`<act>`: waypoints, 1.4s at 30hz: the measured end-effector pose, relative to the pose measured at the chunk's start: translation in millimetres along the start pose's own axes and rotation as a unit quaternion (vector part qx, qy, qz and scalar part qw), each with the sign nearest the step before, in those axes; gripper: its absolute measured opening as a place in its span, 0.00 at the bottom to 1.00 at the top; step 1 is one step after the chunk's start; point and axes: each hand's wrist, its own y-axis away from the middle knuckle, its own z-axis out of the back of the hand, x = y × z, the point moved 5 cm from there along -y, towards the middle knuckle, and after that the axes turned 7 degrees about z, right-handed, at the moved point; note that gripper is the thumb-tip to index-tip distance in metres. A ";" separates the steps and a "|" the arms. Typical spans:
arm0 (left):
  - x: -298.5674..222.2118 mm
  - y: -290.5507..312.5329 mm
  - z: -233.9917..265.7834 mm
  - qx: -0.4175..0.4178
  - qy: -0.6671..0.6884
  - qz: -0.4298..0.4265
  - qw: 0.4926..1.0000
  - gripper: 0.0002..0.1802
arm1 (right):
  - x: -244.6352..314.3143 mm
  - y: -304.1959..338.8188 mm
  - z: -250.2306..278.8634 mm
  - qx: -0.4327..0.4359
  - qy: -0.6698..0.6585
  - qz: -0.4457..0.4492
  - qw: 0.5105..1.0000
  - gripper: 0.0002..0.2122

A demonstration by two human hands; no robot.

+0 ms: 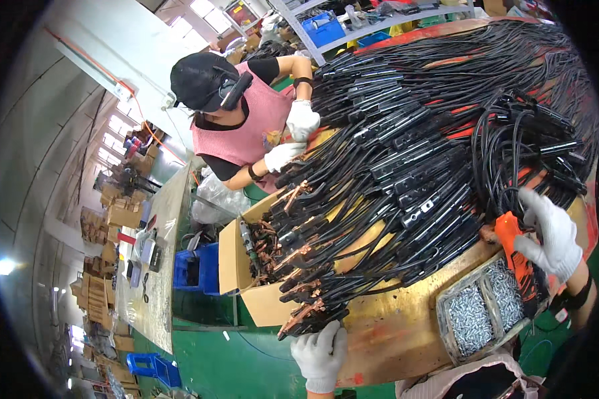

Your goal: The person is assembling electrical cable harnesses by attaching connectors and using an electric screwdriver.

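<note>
One orange tool (509, 239) noted at the right side of one tray (444, 326); tray has two compartments, each holding screws (469, 312) too numerous to count. Right hand (554, 238): beside the tool, fingers spread; contact cannot be determined. Left hand (321, 354): fingers bent, at the copper-coloured cable ends (303, 316); cannot tell whether it pinches one. Black cables (373, 249), uncounted, cover the table (393, 326). Beyond: one cardboard box (269, 306), one co-worker (246, 126), two gloves.
</note>
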 end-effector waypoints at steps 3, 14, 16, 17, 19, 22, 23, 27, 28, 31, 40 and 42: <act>-5.2 -0.9 8.8 -0.063 -0.013 -0.052 0.997 0.10 | 6.2 -14.7 8.0 0.026 -0.096 0.000 0.995 0.40; -8.9 -42.2 23.6 0.017 -0.200 0.092 0.975 0.22 | 61.3 -60.2 -19.2 0.125 0.071 0.270 0.952 0.20; -5.4 -43.8 17.9 -0.033 -0.192 0.036 0.980 0.23 | 52.5 -62.0 -46.1 0.132 0.118 0.313 0.933 0.16; -1.5 -38.8 21.3 -0.077 -0.174 -0.015 0.982 0.23 | 54.2 -62.8 -61.9 0.148 0.141 0.327 0.923 0.14; -0.3 -40.3 22.0 -0.077 -0.180 -0.024 0.980 0.23 | 45.8 -64.2 -89.4 0.163 0.161 0.335 0.914 0.10; 2.0 -46.5 7.7 0.016 -0.135 0.006 0.991 0.19 | 27.7 -57.1 -118.9 0.224 0.256 0.300 0.891 0.06; -0.7 -47.3 8.0 0.022 -0.136 0.011 0.990 0.19 | 30.1 -56.8 -117.9 0.229 0.252 0.303 0.890 0.06; -6.8 -47.5 4.4 -0.001 -0.141 0.008 0.990 0.16 | 27.7 -62.2 -110.9 0.269 0.272 0.247 0.890 0.06; -6.2 -44.1 2.8 -0.014 -0.123 -0.014 0.992 0.16 | 25.4 -62.8 -112.1 0.265 0.260 0.230 0.900 0.06; -6.8 -21.4 -6.1 -0.037 -0.111 -0.045 0.992 0.14 | 19.7 -68.1 -119.4 0.284 0.253 0.207 0.901 0.06; -26.6 36.6 -11.9 -0.060 -0.059 -0.092 0.992 0.25 | 8.7 -68.3 -113.4 0.332 0.206 0.238 0.889 0.13; -30.6 45.8 -7.7 -0.002 -0.086 -0.108 0.990 0.31 | 11.5 -68.2 -115.3 0.327 0.194 0.240 0.893 0.13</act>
